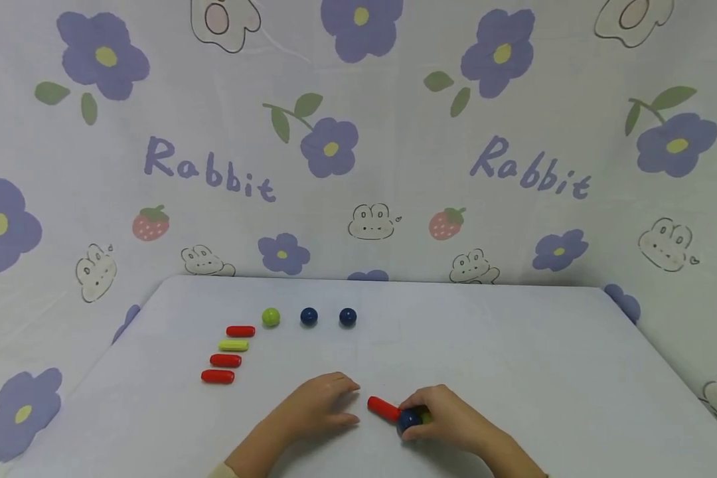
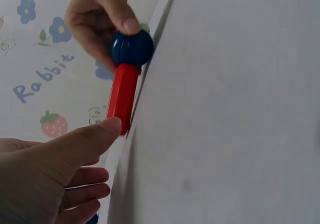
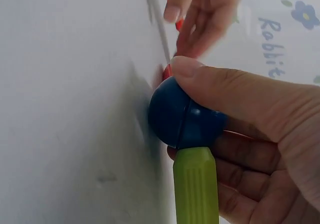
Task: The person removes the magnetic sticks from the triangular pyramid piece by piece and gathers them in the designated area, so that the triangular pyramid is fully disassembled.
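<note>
My right hand (image 1: 448, 415) pinches a dark blue ball (image 1: 409, 420) between thumb and fingers, low over the table. From the ball a red rod (image 1: 384, 408) points towards my left hand (image 1: 319, 406). A yellow-green rod (image 3: 196, 184) meets the ball on another side; in the head view my right hand mostly hides it. My left hand has its fingers loosely spread, thumb apart, just short of the red rod's free end. In the left wrist view its thumb overlaps that end.
Towards the back of the white table (image 1: 514, 358) a green ball (image 1: 271, 317) and two dark blue balls, one in the middle (image 1: 309, 317) and one at right (image 1: 348, 317), form a row. Left of them lie several short rods, red ones (image 1: 225, 360) and a yellow one (image 1: 234, 345). A patterned cloth (image 1: 394, 133) hangs behind.
</note>
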`<state>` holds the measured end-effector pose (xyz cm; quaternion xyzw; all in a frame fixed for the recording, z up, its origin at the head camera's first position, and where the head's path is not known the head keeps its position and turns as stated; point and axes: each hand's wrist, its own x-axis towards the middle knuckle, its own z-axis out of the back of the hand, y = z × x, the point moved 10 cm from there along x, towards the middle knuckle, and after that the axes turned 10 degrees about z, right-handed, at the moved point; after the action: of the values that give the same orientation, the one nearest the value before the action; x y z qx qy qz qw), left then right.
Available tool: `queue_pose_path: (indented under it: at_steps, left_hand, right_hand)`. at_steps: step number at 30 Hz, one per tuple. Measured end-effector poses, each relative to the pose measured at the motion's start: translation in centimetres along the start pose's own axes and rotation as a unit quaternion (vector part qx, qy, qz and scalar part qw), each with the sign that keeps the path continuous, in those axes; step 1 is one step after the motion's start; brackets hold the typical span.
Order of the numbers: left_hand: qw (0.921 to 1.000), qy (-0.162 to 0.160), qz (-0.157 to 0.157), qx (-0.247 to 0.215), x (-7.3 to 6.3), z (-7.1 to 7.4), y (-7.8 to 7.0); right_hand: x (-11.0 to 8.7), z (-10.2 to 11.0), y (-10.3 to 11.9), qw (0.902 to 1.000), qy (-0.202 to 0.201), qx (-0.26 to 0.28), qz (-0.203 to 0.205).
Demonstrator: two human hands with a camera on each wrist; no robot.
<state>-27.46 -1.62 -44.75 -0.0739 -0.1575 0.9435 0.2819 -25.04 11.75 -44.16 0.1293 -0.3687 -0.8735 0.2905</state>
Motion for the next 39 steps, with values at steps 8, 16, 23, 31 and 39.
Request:
queue_pose_path:
  at_steps: [8,16,23,31,39]
  left_hand:
    - [0.9977,0.0,-0.063,-0.025,0.0,-0.9,-3.6]
    - [0.9973,0.002,-0.055,-0.049,0.2,-1.5,-3.6]
    - [0.9966,-0.014,-0.067,-0.045,-0.2,-1.2,-3.9]
    - [0.9957,-0.025,-0.081,-0.037,-0.6,-1.1,-4.3]
    - [0.9969,-0.008,-0.064,-0.044,-0.7,-1.3,-4.4]
  right_hand:
    - [0.1,-0.5,1.1,0.9995,0.005,-0.023,0.019]
    - [0.1,-0.4,1.4,0.998,-0.001,-0.053,0.035]
    - [0.2,-0.3,1.5,0.9974,-0.002,-0.058,0.042]
    - [0.1,-0.1,1.9,0.9963,-0.01,-0.069,0.05]
    - [0.1,0.0,2.0,0.9952,-0.018,-0.083,0.05]
